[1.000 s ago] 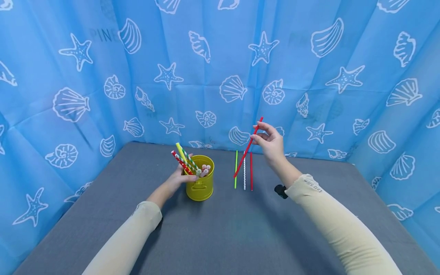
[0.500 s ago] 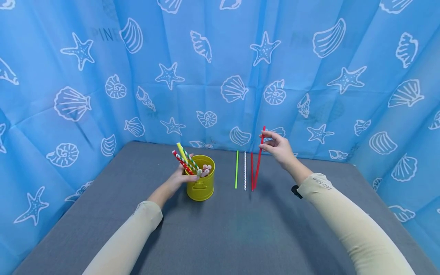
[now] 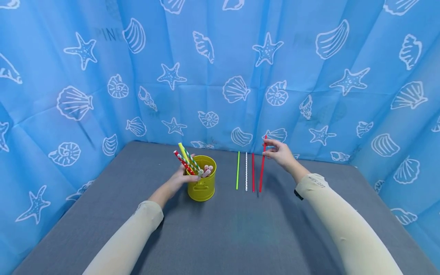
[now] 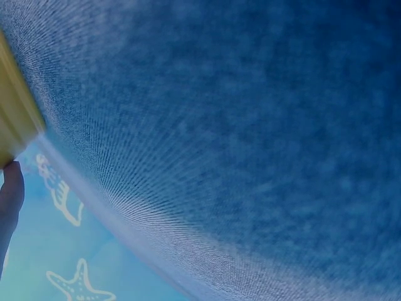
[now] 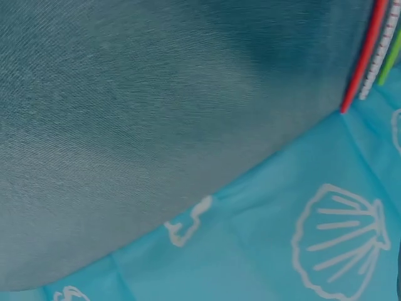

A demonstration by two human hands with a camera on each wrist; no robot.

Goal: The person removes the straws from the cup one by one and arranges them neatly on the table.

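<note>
My left hand (image 3: 177, 181) holds the yellow bucket (image 3: 206, 189) by its left side, thumb at the rim. In the left wrist view one finger (image 4: 11, 194) touches the bucket's edge (image 4: 15, 100). Inside lean a yellow straw (image 3: 183, 149), a red polka-dot straw (image 3: 178, 156), green-striped straws and several pale pink ones. To the right, a green straw (image 3: 238, 170), a white patterned straw (image 3: 246, 172) and a red straw (image 3: 253, 172) lie side by side. My right hand (image 3: 280, 154) pinches another red straw (image 3: 262, 172) near its far end, just right of that row.
A grey cloth covers the table (image 3: 220, 236). Behind and at both sides hangs a blue curtain (image 3: 220, 53) with white shells and starfish, meeting the table's back edge just beyond the straws. A dark band (image 3: 298, 194) shows at my right wrist.
My right hand has moved right and down with the red straw, carrying it from over the row to its right side and turning it nearly parallel. The left hand stays on the bucket.
</note>
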